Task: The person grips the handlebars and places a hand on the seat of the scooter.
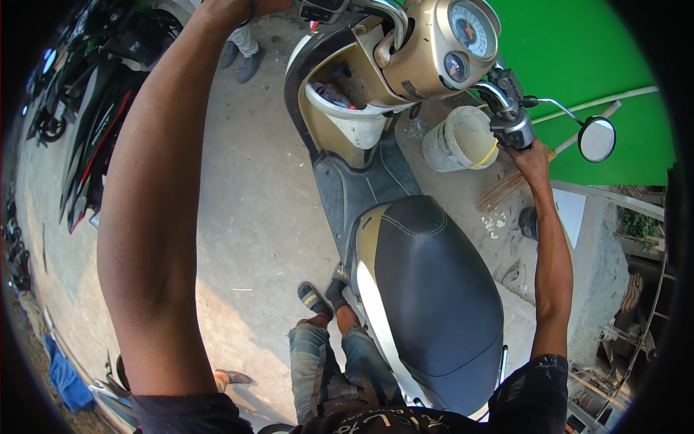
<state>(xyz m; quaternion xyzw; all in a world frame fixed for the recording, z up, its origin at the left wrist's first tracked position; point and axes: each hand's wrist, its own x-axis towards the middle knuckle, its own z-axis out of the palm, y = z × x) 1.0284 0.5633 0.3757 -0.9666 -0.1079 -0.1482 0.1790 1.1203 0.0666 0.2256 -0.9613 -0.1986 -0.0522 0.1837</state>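
A scooter with a gold front, white trim and a black seat (437,289) stands just to my right. At the right end of its bar, my right hand (533,163) is wrapped round the handlebar grip, beside the switch housing (513,130). My left arm reaches up to the top edge. There my left hand (264,6) is closed at the left handlebar grip, next to the black switch block (322,10); the frame cuts off part of it. Between the grips sit the round speedometer (471,29) and a smaller dial. Small things lie in the open front compartment (354,72).
A dirty white bucket (452,141) and a straw broom (502,191) are beyond the scooter's right side, by a green wall (578,50). A round mirror (597,139) juts out right. Parked motorcycles (97,137) line the left. Another person's shoes (249,65) show at the top.
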